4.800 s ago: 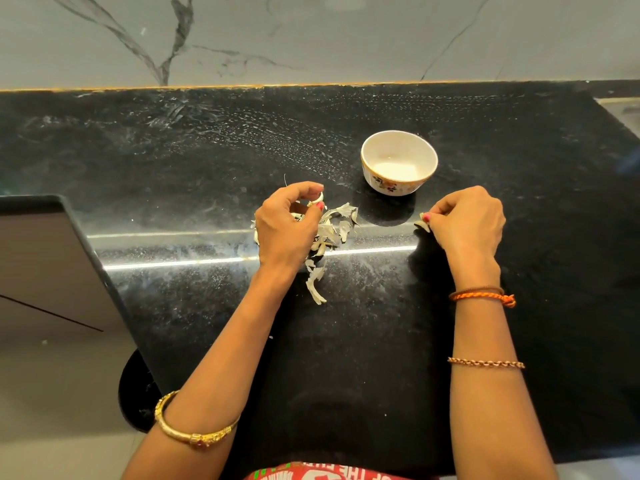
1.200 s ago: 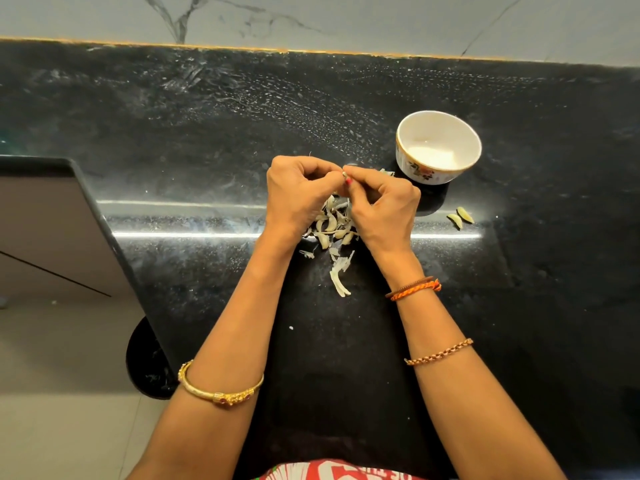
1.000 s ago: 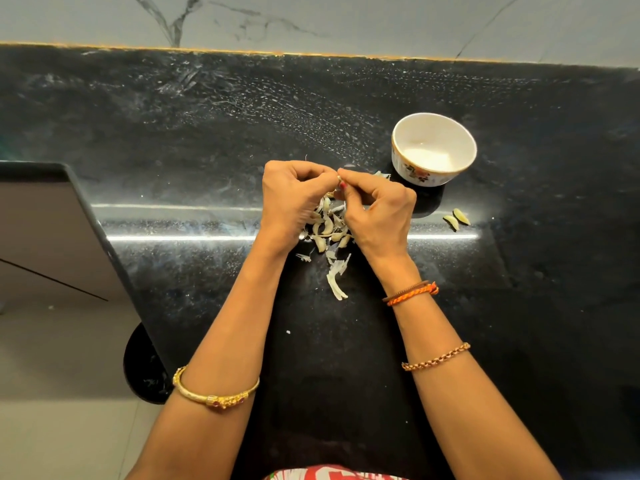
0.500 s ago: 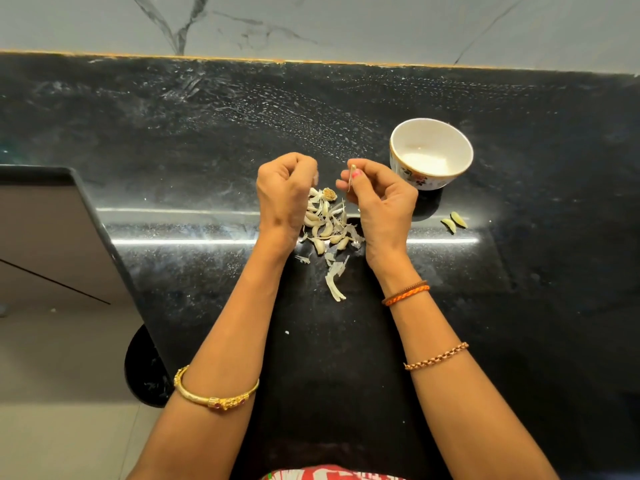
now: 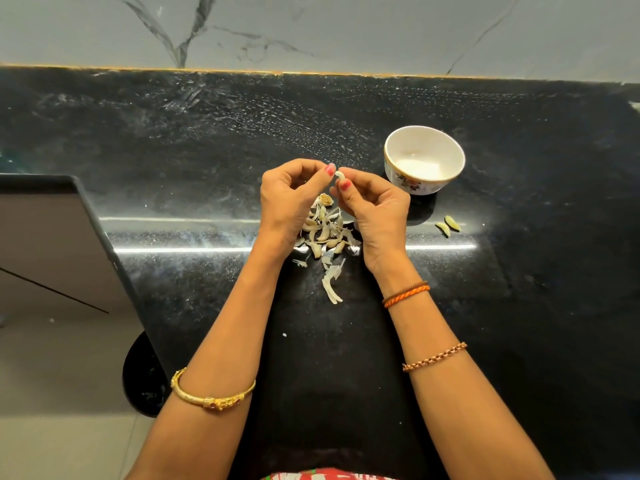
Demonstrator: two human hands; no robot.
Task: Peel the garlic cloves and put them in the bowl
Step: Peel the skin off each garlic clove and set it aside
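Note:
My right hand (image 5: 375, 209) pinches a small pale garlic clove (image 5: 340, 174) between thumb and forefinger, held up above the black counter (image 5: 207, 150). My left hand (image 5: 289, 199) is curled, and its thumb tip meets the same clove from the left. Below and between my hands lies a pile of unpeeled cloves and papery skins (image 5: 325, 232). The white bowl (image 5: 408, 183) with a flower pattern stands just right of my right hand; I see no cloves in it. Two peeled cloves (image 5: 448, 225) lie on the counter in front of the bowl.
A loose strip of skin (image 5: 332, 285) trails toward me from the pile. The counter ends at a marble wall (image 5: 346, 29) behind. On the left the counter's slanted edge (image 5: 114, 258) drops to a brown panel and the floor.
Half a second ago my hands were apart, with the left pulled back. Now the left thumb is back at the clove in my right hand. Earlier the right hand set a clove down near the bowl.

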